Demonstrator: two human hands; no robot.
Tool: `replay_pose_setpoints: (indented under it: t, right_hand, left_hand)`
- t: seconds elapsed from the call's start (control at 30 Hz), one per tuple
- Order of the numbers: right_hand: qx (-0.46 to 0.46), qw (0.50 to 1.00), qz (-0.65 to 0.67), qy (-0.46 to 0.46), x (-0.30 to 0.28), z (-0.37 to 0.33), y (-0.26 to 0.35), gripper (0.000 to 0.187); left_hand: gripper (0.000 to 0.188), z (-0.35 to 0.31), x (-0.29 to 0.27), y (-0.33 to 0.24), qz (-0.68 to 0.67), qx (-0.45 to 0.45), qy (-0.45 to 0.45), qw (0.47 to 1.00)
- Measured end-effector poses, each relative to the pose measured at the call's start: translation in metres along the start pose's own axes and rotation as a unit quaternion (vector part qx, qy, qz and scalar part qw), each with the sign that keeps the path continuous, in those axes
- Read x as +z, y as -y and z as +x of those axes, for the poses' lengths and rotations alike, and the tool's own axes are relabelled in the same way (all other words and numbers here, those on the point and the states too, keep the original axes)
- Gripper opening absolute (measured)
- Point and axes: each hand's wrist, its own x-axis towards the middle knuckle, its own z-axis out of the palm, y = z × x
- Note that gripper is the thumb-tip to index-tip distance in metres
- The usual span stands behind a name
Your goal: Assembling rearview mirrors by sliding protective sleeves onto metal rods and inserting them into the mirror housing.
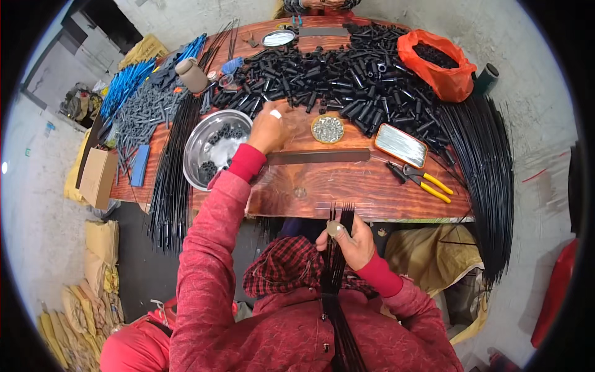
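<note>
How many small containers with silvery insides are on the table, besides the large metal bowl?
3: a round dish near the middle, a rectangular tray to its right, and an oval dish farther back. Others may hide behind the black parts.

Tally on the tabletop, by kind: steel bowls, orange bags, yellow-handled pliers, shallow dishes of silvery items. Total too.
Steel bowl: 1
Orange bag: 1
Yellow-handled pliers: 1
Shallow dishes: 3 (round dish, rectangular dish, far-edge dish)
Total: 6
</note>
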Motion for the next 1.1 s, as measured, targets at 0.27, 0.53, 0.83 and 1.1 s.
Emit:
replay_pose_setpoints:
  t: [0.27, 0.53, 0.83, 1.1]
  right_hand:
    - [-0.011, 1.000, -0.017, 0.003, -0.006, 0.002, 0.005, 0.039]
    - [0.012, 1.000, 0.009, -0.004, -0.013, 0.006, 0.003, 0.038]
    - [0.000, 1.000, 0.008, -0.008, -0.015, 0.005, 0.003, 0.042]
    - [-0.024, 0.999, 0.012, 0.020, -0.007, 0.005, 0.000, 0.040]
  left_hand:
    - [0.033, 0.057, 0.008, 0.057, 0.187, -0.086, 0.076, 0.976]
    - [0.010, 0.074, 0.030, 0.096, 0.215, 0.018, 0.056, 0.975]
    - [0.027, 0.084, -0.023, 0.093, -0.068, 0.007, -0.012, 0.998]
    - [0.028, 0.067, -0.006, 0.052, 0.014, 0.079, 0.112, 0.990]
